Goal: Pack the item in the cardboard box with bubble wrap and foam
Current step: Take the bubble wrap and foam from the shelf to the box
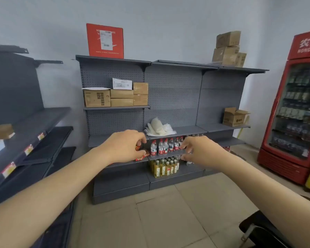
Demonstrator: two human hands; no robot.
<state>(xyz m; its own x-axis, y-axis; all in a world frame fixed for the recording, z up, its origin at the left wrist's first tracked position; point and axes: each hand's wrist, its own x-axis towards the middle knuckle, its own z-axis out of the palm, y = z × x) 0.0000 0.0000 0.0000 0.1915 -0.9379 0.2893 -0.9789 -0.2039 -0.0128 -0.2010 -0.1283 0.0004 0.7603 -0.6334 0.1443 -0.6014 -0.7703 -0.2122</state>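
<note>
The shelving unit [168,108] stands against the wall, with the drinks fridge [293,113] to its right. Stacked cardboard boxes [115,95] occupy its upper left shelf; water bottles [165,146] stand one shelf above the juice bottles [164,168].

matt grey metal shelving [174,97], brown cardboard boxes [121,97]

Water bottles [164,146] line a grey shelf [170,155], yellow bottles [164,168] stand below, and a red drinks fridge [293,111] stands right.
</note>
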